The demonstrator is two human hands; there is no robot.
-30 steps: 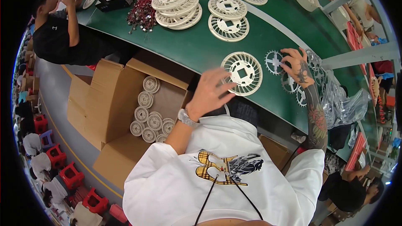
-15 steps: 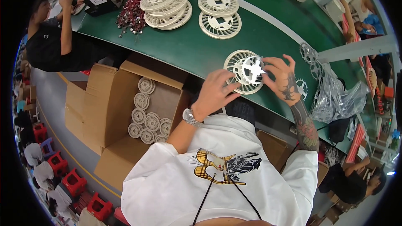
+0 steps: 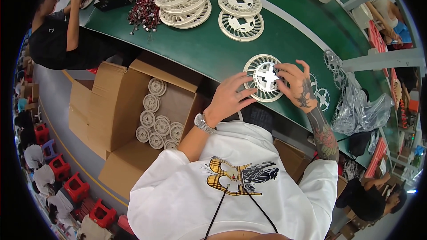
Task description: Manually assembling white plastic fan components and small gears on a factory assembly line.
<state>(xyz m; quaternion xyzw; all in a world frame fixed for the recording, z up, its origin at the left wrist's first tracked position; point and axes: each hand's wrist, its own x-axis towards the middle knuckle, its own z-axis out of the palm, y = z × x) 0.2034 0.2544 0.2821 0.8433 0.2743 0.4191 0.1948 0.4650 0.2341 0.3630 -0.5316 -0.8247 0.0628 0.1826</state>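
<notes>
Low on the green table in front of me lies a cream slotted round disc (image 3: 252, 67). A shiny, cross-shaped metal plate (image 3: 267, 74) sits over the disc's middle. My right hand (image 3: 297, 84) is at the plate's right side, thumb and fingers closed on its edge. My left hand (image 3: 230, 92) reaches to the disc's left rim with its fingers apart and fingertips near or touching the rim. To the right of my right hand lies a toothed metal ring (image 3: 322, 99) with a cross inside.
Stacked discs (image 3: 184, 2) and a heap of red wires (image 3: 144, 11) lie on the far left. More discs (image 3: 240, 26) lie mid-table. A plastic bag (image 3: 362, 111) is at the right. An open carton (image 3: 116, 111) holds smaller round parts. A co-worker (image 3: 53, 40) sits at left.
The metal plate, tilted and raised in my right hand before, now lies flatter over the disc's centre. My left hand stays at the rim. The whole view has shifted slightly.
</notes>
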